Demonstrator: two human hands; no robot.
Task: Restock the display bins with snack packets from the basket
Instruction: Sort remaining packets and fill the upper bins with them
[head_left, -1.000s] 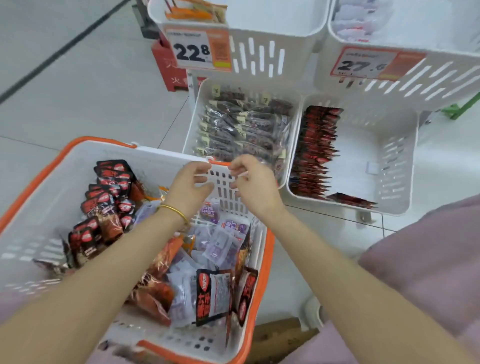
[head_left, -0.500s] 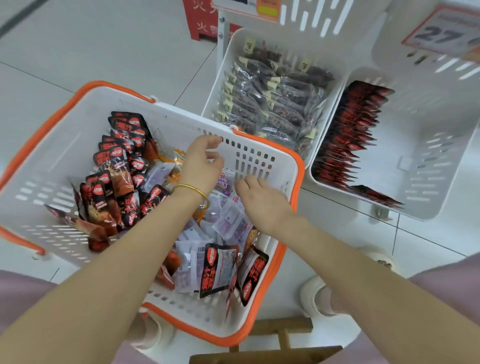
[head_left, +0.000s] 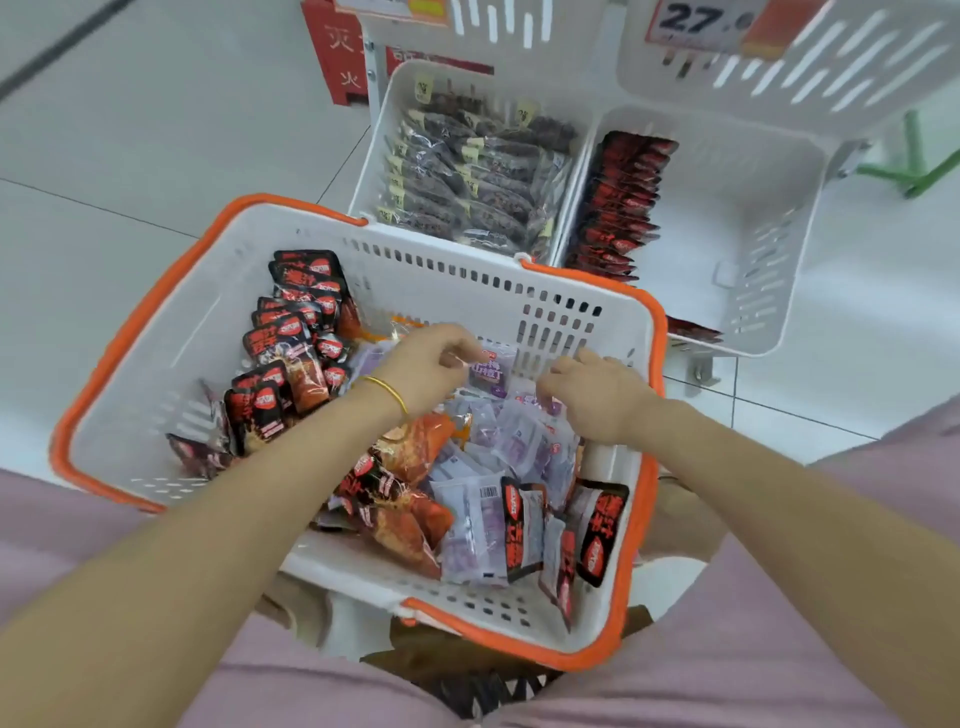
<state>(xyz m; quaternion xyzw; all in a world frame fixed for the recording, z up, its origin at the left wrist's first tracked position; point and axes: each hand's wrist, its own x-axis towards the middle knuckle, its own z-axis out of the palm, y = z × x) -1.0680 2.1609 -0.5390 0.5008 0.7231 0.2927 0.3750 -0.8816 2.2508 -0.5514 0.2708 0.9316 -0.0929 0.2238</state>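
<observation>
Both hands in the basket (head_left: 658, 338): left hand (head_left: 426, 364) fingers (head_left: 457, 343) pinching a purple packet (head_left: 491, 371), it seems; right hand (head_left: 602, 397) down on the purple pile (head_left: 519, 441), grip unclear.

Pale grey floor tiles (head_left: 156, 130) with thin dark joints fill the frame from nine o'clock round to eleven, and show again at three o'clock. A dark stripe (head_left: 62, 49) crosses the tiles slantwise at eleven o'clock. At twelve o'clock a red box (head_left: 337, 57) bearing white characters stands on the floor, cut off by the top edge. A white and orange price label (head_left: 696, 23) reading "27." hangs at one o'clock. A second label (head_left: 415, 8), mostly cropped, sits at twelve. A green metal frame (head_left: 919, 166) rests on the floor at two o'clock. A small metal foot (head_left: 701, 371) stands on the tiles at three o'clock. A brown wooden piece (head_left: 426, 649) shows at six o'clock. Mauve clothing (head_left: 779, 649) spreads from four to eight o'clock.
</observation>
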